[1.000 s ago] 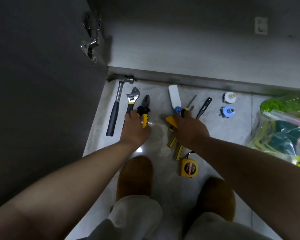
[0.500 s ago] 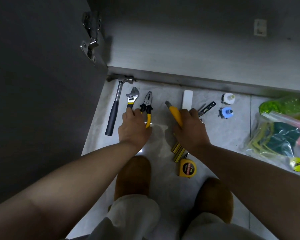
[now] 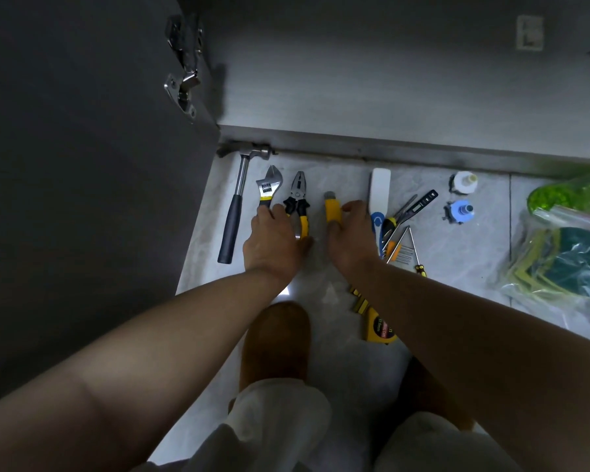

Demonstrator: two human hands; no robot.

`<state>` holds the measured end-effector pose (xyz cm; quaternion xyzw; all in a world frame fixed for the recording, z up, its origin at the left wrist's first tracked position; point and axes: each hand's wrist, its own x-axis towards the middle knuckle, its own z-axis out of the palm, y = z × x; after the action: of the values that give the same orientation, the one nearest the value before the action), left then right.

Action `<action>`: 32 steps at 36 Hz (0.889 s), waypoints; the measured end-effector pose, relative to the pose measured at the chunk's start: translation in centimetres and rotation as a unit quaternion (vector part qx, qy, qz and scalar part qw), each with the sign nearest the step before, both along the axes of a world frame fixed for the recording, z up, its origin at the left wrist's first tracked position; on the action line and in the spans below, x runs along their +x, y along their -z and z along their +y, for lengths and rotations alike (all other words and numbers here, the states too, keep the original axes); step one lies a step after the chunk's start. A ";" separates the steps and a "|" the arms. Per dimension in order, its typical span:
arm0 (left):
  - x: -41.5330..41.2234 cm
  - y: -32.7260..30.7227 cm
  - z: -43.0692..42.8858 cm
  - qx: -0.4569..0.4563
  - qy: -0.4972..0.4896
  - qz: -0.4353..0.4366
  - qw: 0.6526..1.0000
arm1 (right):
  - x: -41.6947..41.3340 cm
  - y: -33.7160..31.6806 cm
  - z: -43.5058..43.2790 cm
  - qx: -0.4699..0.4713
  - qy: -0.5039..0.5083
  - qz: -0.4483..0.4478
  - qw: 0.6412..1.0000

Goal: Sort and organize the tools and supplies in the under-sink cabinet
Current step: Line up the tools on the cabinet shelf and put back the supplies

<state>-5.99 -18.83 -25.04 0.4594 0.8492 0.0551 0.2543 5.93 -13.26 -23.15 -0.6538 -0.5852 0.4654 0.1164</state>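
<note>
On the tiled floor in front of the cabinet lie a hammer [image 3: 237,202], an adjustable wrench [image 3: 269,185] and yellow-handled pliers [image 3: 298,202] in a row. My left hand [image 3: 275,238] rests on the handles of the wrench and the pliers. My right hand [image 3: 351,233] grips a yellow utility knife [image 3: 332,207], laid upright just right of the pliers. A white-and-blue tool [image 3: 379,190], a black pen-like tester [image 3: 419,206] and screwdrivers [image 3: 397,236] sit in a loose pile to the right.
Two small bottle caps, white [image 3: 464,181] and blue [image 3: 458,211], lie further right. A plastic bag of sponges [image 3: 566,264] fills the right edge. A yellow tape measure [image 3: 378,327] lies under my right forearm. The open cabinet door [image 3: 82,165] stands at left, my slippers below.
My right hand carried the yellow utility knife leftward and straightened it beside the pliers. My left hand stayed on the wrench and pliers handles. The pile of small tools at right is now uncovered.
</note>
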 end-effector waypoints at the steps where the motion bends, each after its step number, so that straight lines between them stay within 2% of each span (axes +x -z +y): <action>1: -0.1 -0.2 -0.1 0.013 -0.004 0.003 1.000 | -0.1 0.1 0.0 0.009 -0.011 -0.009 1.000; 7: -0.9 -1.1 -1.8 0.077 -0.048 0.033 0.995 | -0.7 0.9 0.1 -0.015 -0.042 -0.055 0.997; 16: -3.2 -0.1 -3.2 0.067 -0.034 -0.017 0.997 | 0.3 1.0 -0.5 -0.021 -0.067 -0.062 0.996; 24: -4.1 0.0 -2.3 0.057 -0.013 0.008 0.998 | 0.4 1.0 -1.0 -0.002 -0.083 -0.105 0.991; 32: -4.0 -0.2 -2.1 0.036 -0.007 0.031 0.999 | 0.5 0.8 -1.5 0.039 -0.144 -0.151 0.977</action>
<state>-9.99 -20.90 -24.82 0.4639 0.8573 0.0732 0.2108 6.39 -14.72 -23.96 -0.6208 -0.7013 0.3501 -0.0162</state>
